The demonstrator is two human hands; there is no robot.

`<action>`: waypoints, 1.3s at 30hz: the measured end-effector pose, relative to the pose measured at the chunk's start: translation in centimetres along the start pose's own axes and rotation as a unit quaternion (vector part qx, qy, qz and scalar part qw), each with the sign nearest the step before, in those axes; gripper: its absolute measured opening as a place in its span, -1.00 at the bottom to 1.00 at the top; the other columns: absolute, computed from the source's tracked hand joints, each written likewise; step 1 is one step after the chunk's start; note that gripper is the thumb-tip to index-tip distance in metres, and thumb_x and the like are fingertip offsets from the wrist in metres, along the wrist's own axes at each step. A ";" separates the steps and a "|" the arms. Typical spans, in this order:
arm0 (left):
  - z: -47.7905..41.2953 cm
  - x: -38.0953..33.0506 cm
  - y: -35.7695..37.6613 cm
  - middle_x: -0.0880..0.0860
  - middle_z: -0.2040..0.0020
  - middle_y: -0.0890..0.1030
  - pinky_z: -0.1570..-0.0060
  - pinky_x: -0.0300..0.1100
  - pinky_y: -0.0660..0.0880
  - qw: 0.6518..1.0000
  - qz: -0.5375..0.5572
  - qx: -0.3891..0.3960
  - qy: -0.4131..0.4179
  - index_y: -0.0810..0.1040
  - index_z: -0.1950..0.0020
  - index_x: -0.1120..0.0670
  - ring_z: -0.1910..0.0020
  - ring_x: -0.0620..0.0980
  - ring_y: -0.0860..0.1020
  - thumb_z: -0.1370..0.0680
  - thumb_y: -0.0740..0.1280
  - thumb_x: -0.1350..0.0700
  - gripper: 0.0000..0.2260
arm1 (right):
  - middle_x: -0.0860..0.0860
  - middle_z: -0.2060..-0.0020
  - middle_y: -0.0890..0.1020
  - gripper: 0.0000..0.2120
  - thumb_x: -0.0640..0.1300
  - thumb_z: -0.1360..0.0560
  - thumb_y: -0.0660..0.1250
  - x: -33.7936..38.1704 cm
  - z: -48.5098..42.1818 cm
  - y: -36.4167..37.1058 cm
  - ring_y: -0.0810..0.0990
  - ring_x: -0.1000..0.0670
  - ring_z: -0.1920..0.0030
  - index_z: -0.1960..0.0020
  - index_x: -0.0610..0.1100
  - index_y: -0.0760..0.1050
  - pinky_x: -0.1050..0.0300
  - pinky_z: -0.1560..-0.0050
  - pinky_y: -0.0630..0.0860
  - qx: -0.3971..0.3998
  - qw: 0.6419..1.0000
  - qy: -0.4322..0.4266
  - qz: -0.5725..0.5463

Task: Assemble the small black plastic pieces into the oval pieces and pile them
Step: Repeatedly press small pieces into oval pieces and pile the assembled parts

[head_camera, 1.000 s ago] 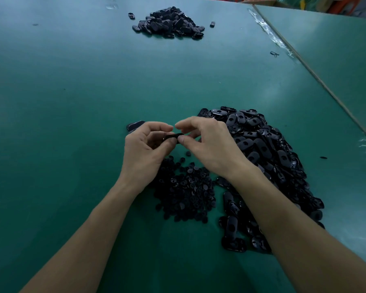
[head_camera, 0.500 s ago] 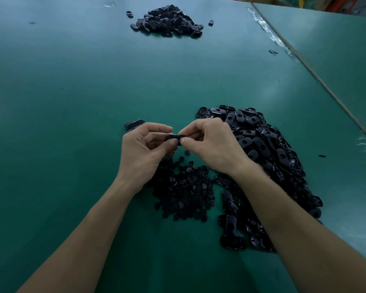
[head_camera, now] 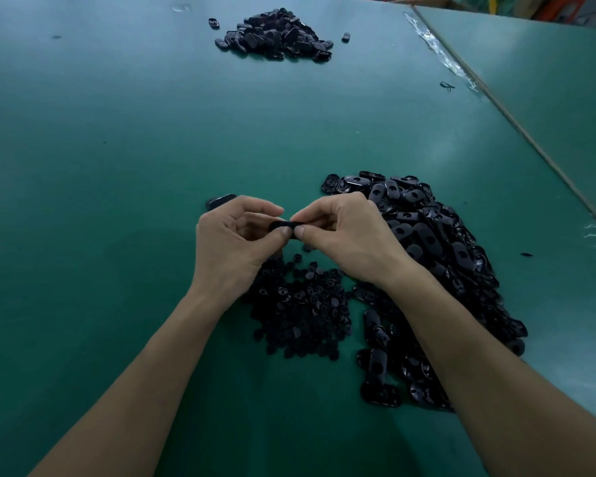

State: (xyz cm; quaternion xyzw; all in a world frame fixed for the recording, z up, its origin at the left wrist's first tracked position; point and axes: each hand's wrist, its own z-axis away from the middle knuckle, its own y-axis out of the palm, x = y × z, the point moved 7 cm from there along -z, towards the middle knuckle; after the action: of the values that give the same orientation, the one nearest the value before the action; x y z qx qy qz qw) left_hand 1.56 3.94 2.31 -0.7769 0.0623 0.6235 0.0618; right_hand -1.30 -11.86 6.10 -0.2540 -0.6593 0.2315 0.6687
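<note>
Dim green tabletop [head_camera: 117, 160], second green table [head_camera: 547, 84] at right, clear tape [head_camera: 441, 56] along the gap.

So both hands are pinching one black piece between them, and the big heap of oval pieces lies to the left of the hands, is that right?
No: the head view shows the big heap of oval pieces to the right of the hands, not the left. The rest stands: left hand and right hand pinch one black piece between them.
</note>
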 end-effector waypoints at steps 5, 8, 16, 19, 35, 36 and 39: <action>-0.2 0.2 -1.0 -0.05 0.23 0.72 0.15 -0.10 0.66 0.998 -0.036 -0.056 0.004 0.66 0.14 -0.09 0.27 -0.01 0.71 -0.43 0.56 0.26 -0.76 | 0.10 0.09 0.69 -0.78 -0.22 -0.56 0.39 -0.5 -0.3 -0.4 0.65 0.22 0.08 -0.18 -0.10 0.65 0.32 -0.09 0.57 -0.024 0.999 0.004 0.033; -0.5 0.1 -2.7 -0.17 0.21 0.72 0.14 -0.21 0.64 0.991 -0.068 -0.119 0.006 0.64 0.12 -0.10 0.25 -0.09 0.71 -0.45 0.54 0.23 -0.78 | -0.02 -0.12 0.65 -0.70 -0.24 -0.58 0.36 -1.4 -0.7 -1.0 0.60 0.13 -0.03 -0.30 -0.14 0.59 0.23 -0.24 0.51 -0.059 0.990 0.017 0.125; -1.0 0.0 -4.6 -0.29 0.22 0.62 0.08 -0.44 0.55 0.969 -0.185 -0.163 0.026 0.62 0.08 -0.06 0.23 -0.35 0.64 -0.47 0.55 0.12 -0.85 | -0.07 -0.42 0.38 -0.53 -0.16 -0.63 0.20 -2.6 -4.6 -1.0 0.27 -0.18 -0.39 -0.54 -0.01 0.30 -0.09 -0.37 0.25 -0.004 0.928 0.052 0.369; -1.0 0.3 -4.6 -0.30 0.23 0.59 0.13 -0.55 0.46 0.962 -0.220 -0.157 0.031 0.64 0.05 -0.01 0.25 -0.40 0.60 -0.47 0.55 0.13 -0.87 | -0.10 -0.39 0.41 -0.58 -0.19 -0.62 0.16 -3.2 -5.8 -0.1 0.25 -0.20 -0.39 -0.47 0.00 0.36 -0.14 -0.33 0.22 0.042 0.902 0.076 0.422; -1.2 0.6 -5.4 -0.05 -0.09 0.39 0.10 -0.53 0.38 0.934 -0.316 -0.163 0.042 0.62 -0.16 0.05 0.31 -0.24 0.49 -0.53 0.48 0.16 -0.79 | -0.10 -0.04 0.68 -0.69 -0.32 -0.61 0.19 -0.2 -4.2 -0.3 0.61 -0.13 -0.06 -0.27 -0.13 0.58 0.00 -0.17 0.50 -0.094 0.931 -0.089 0.343; -1.0 0.4 -5.3 -0.05 -0.08 0.39 0.11 -0.54 0.38 0.934 -0.312 -0.168 0.053 0.62 -0.14 0.06 0.31 -0.27 0.49 -0.54 0.46 0.17 -0.82 | -0.11 -0.06 0.68 -0.70 -0.32 -0.61 0.20 -0.1 -4.0 -0.7 0.63 -0.11 -0.06 -0.26 -0.15 0.58 0.01 -0.16 0.52 -0.112 0.939 -0.088 0.312; -0.6 -0.8 -4.4 -0.04 0.01 0.50 0.16 -0.53 0.38 0.935 -0.292 -0.171 0.107 0.64 -0.05 0.07 0.30 -0.29 0.51 -0.55 0.43 0.17 -0.91 | -0.05 -0.02 0.70 -0.77 -0.30 -0.58 0.29 -0.4 -3.0 -1.9 0.65 0.03 0.01 -0.18 -0.16 0.63 0.20 -0.13 0.57 -0.143 0.976 -0.053 0.152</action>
State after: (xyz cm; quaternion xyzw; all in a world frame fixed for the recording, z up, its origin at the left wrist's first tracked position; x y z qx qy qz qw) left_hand 2.76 8.15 3.26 -0.8217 -0.2686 0.4925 0.1006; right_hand 1.68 -13.66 7.03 -0.4320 -0.6736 0.2471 0.5465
